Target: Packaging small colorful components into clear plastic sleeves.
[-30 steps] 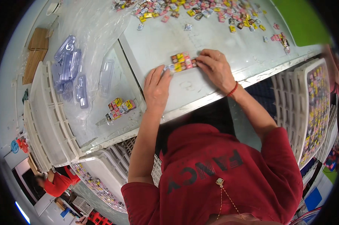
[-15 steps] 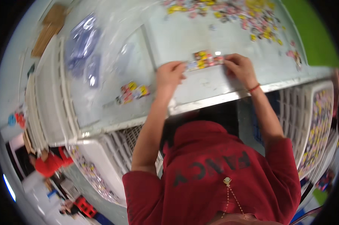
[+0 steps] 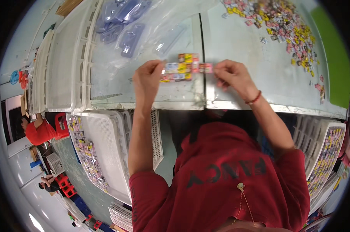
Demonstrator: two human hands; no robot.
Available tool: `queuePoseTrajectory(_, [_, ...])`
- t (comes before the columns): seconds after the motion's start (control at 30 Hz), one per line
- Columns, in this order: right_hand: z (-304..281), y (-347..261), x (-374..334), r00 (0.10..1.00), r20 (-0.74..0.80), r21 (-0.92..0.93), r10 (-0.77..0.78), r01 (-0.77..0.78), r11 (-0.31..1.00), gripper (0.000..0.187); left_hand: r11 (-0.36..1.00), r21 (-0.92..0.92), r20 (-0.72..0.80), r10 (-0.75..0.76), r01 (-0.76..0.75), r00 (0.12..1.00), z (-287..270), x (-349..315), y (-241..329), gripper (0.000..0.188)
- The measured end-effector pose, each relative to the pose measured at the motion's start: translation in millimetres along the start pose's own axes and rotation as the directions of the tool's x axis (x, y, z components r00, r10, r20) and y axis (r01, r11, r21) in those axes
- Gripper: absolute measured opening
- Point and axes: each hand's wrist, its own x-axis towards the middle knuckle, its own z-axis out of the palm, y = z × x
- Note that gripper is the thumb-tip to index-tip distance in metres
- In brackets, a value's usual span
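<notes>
Between my two hands a row of small square coloured pieces, pink, yellow and pale blue, stretches across the seam of the table. My left hand has thumb and fingers closed at the row's left end. At its right end, the thumb and forefinger of my right hand pinch the last pink piece. More pieces of the same kind lie against the row, a short line just below it and a few just above it. Whether these touch the row I cannot tell.
Loose coloured pieces are scattered at the table's far right. Blue-violet plastic pouches and clear film lie at the far left. White trays stand at the left. White crates with coloured pieces flank me, one left, one right.
Both hands have moved left over the table with the row, from right of the seam to the small group of pieces on the left panel. The whole view has shifted.
</notes>
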Motion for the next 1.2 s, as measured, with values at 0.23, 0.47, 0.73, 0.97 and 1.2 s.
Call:
queuePoseTrajectory(0.23, [45.0,21.4,31.5,0.996,0.073,-0.077,0.052,-0.046,0.996,0.014,0.98,-0.035,-0.024,-0.198,0.198,0.98,-35.9,-2.1,-40.8,0.023])
queuePoseTrajectory(0.47, [49.6,20.3,29.2,0.994,0.076,-0.092,0.079,-0.072,0.993,0.016,0.95,-0.203,0.004,-0.24,0.236,0.971,-39.2,-2.0,-54.3,0.025])
queuePoseTrajectory(0.73, [33.1,35.4,23.9,0.999,-0.03,-0.127,-0.037,0.033,0.991,0.017,0.992,0.127,-0.28,0.043,-0.007,0.959,-42.6,-3.1,-43.7,0.022])
queuePoseTrajectory(0.97, [31.6,46.3,19.5,0.996,-0.043,-0.086,-0.077,0.073,0.994,0.014,0.861,0.373,-0.276,0.458,-0.345,0.845,-60.1,84.0,-39.7,0.02])
queuePoseTrajectory(1.2, [34.2,48.2,17.2,0.996,-0.047,0.004,-0.079,0.08,0.997,0.011,0.637,0.701,-0.03,0.476,-0.321,0.879,-53.2,131.4,-79.3,0.018])
